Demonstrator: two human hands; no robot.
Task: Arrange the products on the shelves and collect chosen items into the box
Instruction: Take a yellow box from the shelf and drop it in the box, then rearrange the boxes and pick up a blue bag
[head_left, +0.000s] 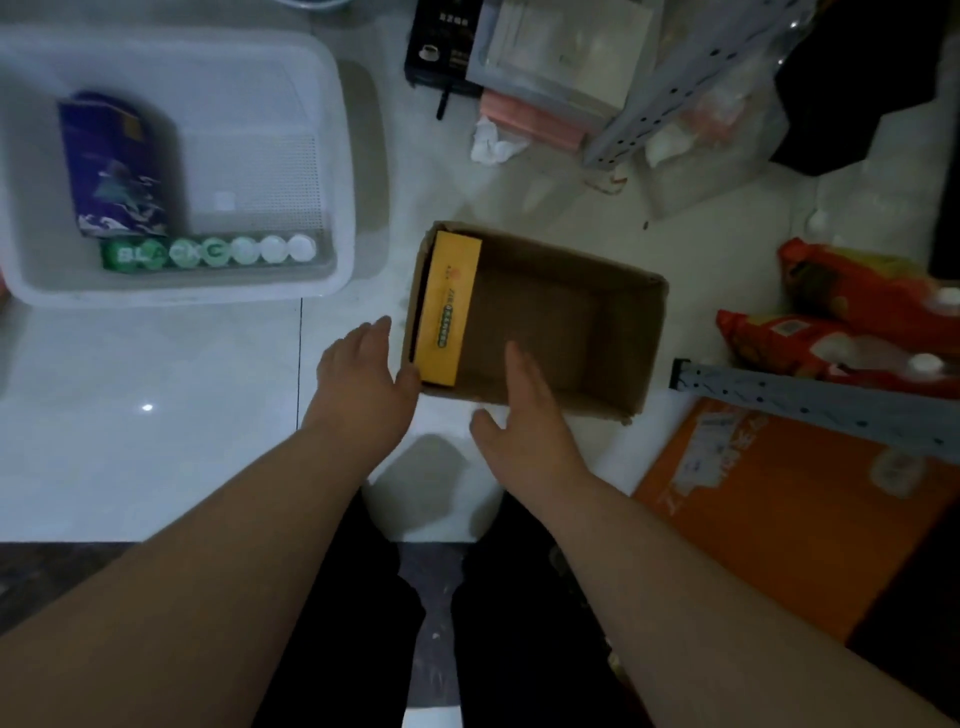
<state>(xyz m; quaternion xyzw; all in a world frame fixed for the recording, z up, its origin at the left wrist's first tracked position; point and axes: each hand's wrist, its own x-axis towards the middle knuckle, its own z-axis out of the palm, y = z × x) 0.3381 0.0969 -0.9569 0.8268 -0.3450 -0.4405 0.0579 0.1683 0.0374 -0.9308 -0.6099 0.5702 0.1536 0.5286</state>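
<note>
Cardboard box (561, 312), one yellow carton (449, 306) inside, left hand (363, 374), right hand (524, 415), both spread

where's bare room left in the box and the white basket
Cardboard box: the floor right of the yellow carton is bare. White basket: the mesh right of the blue pack, beyond the green bottle row, mostly free. Crowded: the red bags rightward.

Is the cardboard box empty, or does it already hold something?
Not empty: one yellow carton lies against the left wall of the box; the rest of its floor shows bare.
</note>
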